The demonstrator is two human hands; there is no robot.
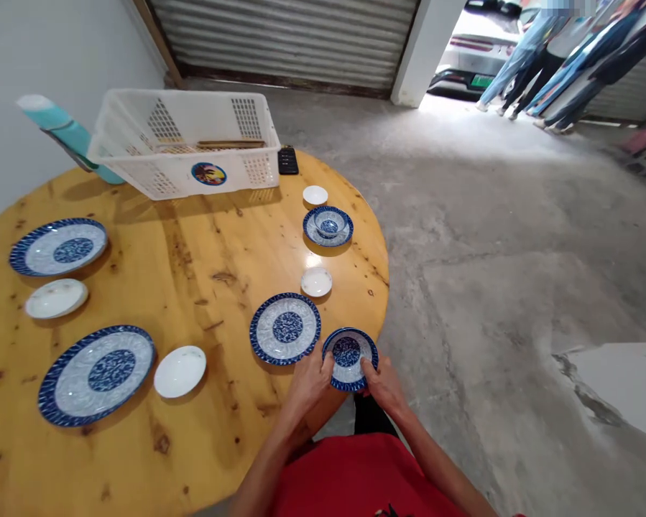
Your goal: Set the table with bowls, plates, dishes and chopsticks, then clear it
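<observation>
Between my two hands I hold a blue-and-white bowl, tilted toward me beside the table's near right edge. My left hand grips its left rim with the thumb inside. On the opposite rim, my right hand has its thumb over the edge. Just left of the bowl lies a blue-rimmed plate. A small white dish sits behind that plate. Farther back, a patterned bowl rests on another blue-rimmed plate, with a white dish behind them.
The round wooden table also bears two large plates, the nearer one beside a white dish. A white plastic basket holding sticks stands at the back, between a turquoise roll and a black object. People stand near a car.
</observation>
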